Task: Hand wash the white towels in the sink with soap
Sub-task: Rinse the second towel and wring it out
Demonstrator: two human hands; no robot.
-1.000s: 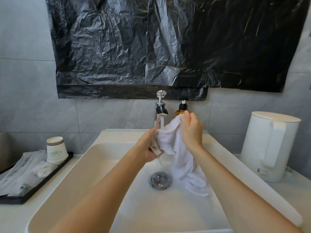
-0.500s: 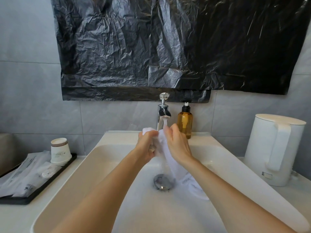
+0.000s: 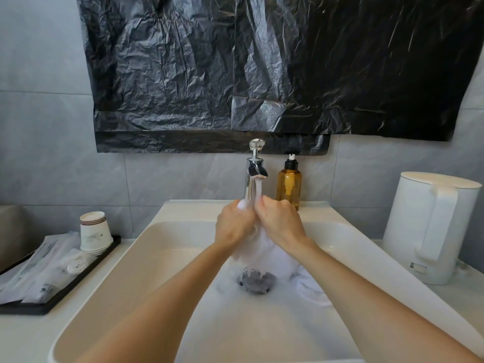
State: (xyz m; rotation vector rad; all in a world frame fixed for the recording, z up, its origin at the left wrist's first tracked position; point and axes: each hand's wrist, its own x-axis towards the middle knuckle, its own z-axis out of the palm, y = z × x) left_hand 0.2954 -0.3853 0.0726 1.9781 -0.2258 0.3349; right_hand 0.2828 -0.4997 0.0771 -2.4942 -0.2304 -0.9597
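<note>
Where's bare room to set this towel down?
Bare: the ledge left of the faucet, and the counter strip between the tray and the sink rim. Crowded: the tray, the kettle corner, the basin around the towel.

The towel (image 3: 264, 247) is white, and so is the sink (image 3: 157, 231). The tap (image 3: 255, 174) is shiny chrome, and the soap bottle (image 3: 289, 187) is amber with a black pump. A glossy black plastic sheet (image 3: 262, 69) covers grey wall tiles (image 3: 39, 127). The kettle (image 3: 429, 226) is white, the paper cup (image 3: 93, 231) is white with a brown band, and the tray (image 3: 65, 292) is black.
</note>
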